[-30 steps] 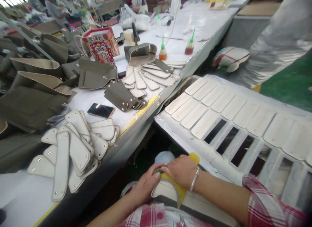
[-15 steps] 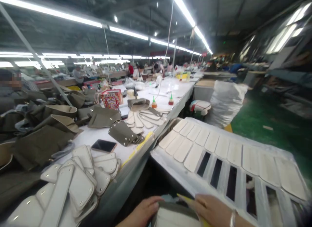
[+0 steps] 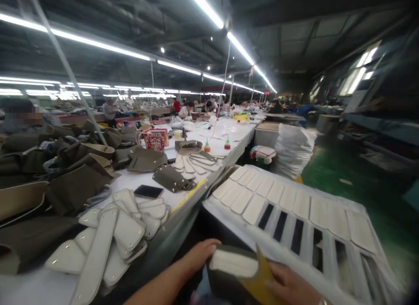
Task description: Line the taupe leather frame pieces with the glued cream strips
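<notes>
Low in the head view, my left hand (image 3: 203,251) is closed around the left edge of a dark olive bag piece (image 3: 225,284). A white panel (image 3: 234,263) shows along its top. My right hand (image 3: 288,281) is closed on a yellow flap (image 3: 257,282) at the right side of the same piece. Whether the flap is joined to the bag piece I cannot tell. Beside my left arm, a pile of white pieces with metal studs (image 3: 129,228) lies on the white table (image 3: 193,134).
Olive bag pieces (image 3: 77,178) heap up at the left, near a phone (image 3: 148,191). Two small bottles with green tips (image 3: 227,143) stand farther back. White panels (image 3: 301,202) lie in rows on a slatted rack (image 3: 273,244) at the right. A wrapped stack (image 3: 294,150) stands behind it.
The view has tilted up and turned slightly left. The bag piece now shows more of its dark front, and the yellow flap is turned further into view. Both hands keep their hold.
</notes>
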A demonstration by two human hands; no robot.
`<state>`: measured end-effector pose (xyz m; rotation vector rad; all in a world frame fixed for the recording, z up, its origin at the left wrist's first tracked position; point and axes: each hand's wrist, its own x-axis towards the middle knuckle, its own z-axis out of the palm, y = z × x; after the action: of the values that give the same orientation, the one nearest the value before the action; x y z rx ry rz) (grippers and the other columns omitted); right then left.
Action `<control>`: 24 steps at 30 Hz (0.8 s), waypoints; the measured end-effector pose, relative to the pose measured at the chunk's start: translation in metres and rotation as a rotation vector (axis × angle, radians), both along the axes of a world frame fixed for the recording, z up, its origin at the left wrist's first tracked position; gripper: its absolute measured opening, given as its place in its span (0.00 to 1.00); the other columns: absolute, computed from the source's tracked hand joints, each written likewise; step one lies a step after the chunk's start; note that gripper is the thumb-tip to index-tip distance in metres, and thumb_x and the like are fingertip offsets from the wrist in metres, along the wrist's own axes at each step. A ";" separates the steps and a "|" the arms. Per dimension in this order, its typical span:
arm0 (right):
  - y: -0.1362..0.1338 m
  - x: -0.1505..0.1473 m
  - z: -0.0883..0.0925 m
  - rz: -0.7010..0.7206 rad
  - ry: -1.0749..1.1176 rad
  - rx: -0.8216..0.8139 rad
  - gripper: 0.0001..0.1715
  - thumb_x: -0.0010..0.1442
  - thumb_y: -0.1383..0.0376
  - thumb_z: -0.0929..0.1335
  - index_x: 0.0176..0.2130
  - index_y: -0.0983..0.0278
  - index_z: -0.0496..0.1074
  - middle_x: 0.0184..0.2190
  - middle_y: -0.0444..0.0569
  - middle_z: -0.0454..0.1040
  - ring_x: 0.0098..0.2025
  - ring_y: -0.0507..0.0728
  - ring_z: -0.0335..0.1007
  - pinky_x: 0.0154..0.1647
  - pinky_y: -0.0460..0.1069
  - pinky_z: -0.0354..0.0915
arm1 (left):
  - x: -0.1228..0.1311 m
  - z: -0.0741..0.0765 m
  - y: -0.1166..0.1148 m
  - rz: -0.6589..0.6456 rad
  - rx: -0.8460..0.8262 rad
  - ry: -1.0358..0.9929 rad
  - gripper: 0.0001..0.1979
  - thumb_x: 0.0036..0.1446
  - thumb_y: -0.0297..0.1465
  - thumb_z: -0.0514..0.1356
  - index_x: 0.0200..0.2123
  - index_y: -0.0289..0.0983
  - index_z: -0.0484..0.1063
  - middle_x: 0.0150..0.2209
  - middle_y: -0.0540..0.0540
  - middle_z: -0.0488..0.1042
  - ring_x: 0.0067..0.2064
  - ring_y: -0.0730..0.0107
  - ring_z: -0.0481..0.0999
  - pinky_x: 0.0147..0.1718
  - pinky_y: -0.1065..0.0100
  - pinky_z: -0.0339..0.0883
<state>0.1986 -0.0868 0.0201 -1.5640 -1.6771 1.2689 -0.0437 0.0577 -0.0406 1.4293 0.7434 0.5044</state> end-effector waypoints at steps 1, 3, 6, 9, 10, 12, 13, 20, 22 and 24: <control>-0.006 -0.008 0.000 -0.009 -0.079 0.034 0.28 0.55 0.49 0.59 0.41 0.68 0.69 0.36 0.53 0.70 0.38 0.58 0.65 0.40 0.49 0.60 | -0.004 0.002 0.001 -0.011 -0.035 0.008 0.27 0.44 0.50 0.60 0.39 0.33 0.70 0.34 0.42 0.67 0.41 0.54 0.67 0.41 0.64 0.63; -0.016 -0.022 -0.005 -0.060 -0.289 0.050 0.23 0.56 0.53 0.59 0.35 0.69 0.69 0.32 0.52 0.69 0.35 0.57 0.64 0.36 0.49 0.59 | -0.013 0.002 0.004 -0.039 -0.107 0.044 0.28 0.42 0.50 0.63 0.37 0.33 0.70 0.33 0.41 0.67 0.37 0.56 0.67 0.34 0.68 0.65; -0.024 -0.040 -0.013 -0.158 -0.363 0.055 0.19 0.57 0.56 0.58 0.33 0.68 0.68 0.29 0.50 0.68 0.32 0.55 0.62 0.34 0.49 0.57 | -0.026 -0.001 0.001 -0.085 -0.231 0.094 0.37 0.43 0.57 0.60 0.49 0.35 0.64 0.35 0.40 0.67 0.29 0.60 0.68 0.22 0.72 0.62; -0.023 -0.059 -0.023 -0.259 -0.193 0.079 0.20 0.57 0.55 0.59 0.35 0.68 0.68 0.31 0.49 0.69 0.32 0.54 0.63 0.34 0.47 0.58 | -0.027 -0.004 -0.013 -0.130 -0.443 0.023 0.45 0.44 0.62 0.57 0.59 0.48 0.45 0.41 0.41 0.65 0.29 0.55 0.71 0.22 0.67 0.67; -0.021 -0.065 -0.027 -0.283 -0.129 0.078 0.20 0.57 0.54 0.59 0.35 0.69 0.68 0.31 0.49 0.70 0.32 0.54 0.63 0.33 0.47 0.59 | -0.024 -0.006 -0.018 -0.128 -0.507 -0.030 0.46 0.43 0.62 0.58 0.59 0.51 0.43 0.42 0.41 0.65 0.31 0.53 0.72 0.24 0.64 0.69; -0.014 -0.078 -0.036 -0.301 -0.007 0.073 0.22 0.55 0.53 0.61 0.35 0.70 0.68 0.32 0.51 0.70 0.32 0.55 0.64 0.33 0.47 0.61 | -0.015 -0.011 -0.025 -0.098 -0.585 -0.167 0.44 0.44 0.62 0.59 0.58 0.52 0.45 0.44 0.42 0.64 0.36 0.49 0.71 0.28 0.60 0.70; -0.010 -0.083 -0.040 -0.299 0.050 0.068 0.22 0.55 0.53 0.61 0.35 0.70 0.68 0.32 0.51 0.70 0.33 0.55 0.65 0.33 0.47 0.62 | -0.010 -0.014 -0.028 -0.080 -0.600 -0.236 0.41 0.46 0.62 0.58 0.58 0.52 0.47 0.44 0.42 0.63 0.39 0.48 0.70 0.30 0.60 0.70; 0.004 -0.126 -0.056 -0.467 0.423 -0.347 0.26 0.47 0.54 0.64 0.40 0.72 0.64 0.31 0.52 0.70 0.26 0.55 0.66 0.16 0.44 0.61 | 0.001 -0.028 -0.035 0.024 -0.598 -0.590 0.36 0.55 0.57 0.55 0.57 0.40 0.52 0.48 0.42 0.61 0.46 0.55 0.65 0.42 0.66 0.66; 0.007 -0.137 -0.058 -0.529 0.516 -0.408 0.25 0.49 0.56 0.64 0.41 0.72 0.64 0.32 0.51 0.71 0.28 0.54 0.67 0.18 0.43 0.62 | -0.001 -0.029 -0.035 0.029 -0.605 -0.611 0.37 0.55 0.57 0.55 0.57 0.39 0.52 0.49 0.42 0.61 0.48 0.54 0.64 0.48 0.63 0.62; 0.010 -0.145 -0.060 -0.584 0.595 -0.447 0.24 0.50 0.56 0.65 0.41 0.71 0.64 0.32 0.51 0.71 0.27 0.53 0.67 0.19 0.43 0.63 | -0.003 -0.031 -0.035 0.019 -0.605 -0.627 0.38 0.55 0.58 0.54 0.57 0.38 0.52 0.50 0.42 0.60 0.50 0.54 0.62 0.51 0.62 0.59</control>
<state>0.0537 -0.0773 -0.0402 -1.5299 -0.5378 1.6146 -0.0462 0.0226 -0.0713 0.6405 0.3497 0.6326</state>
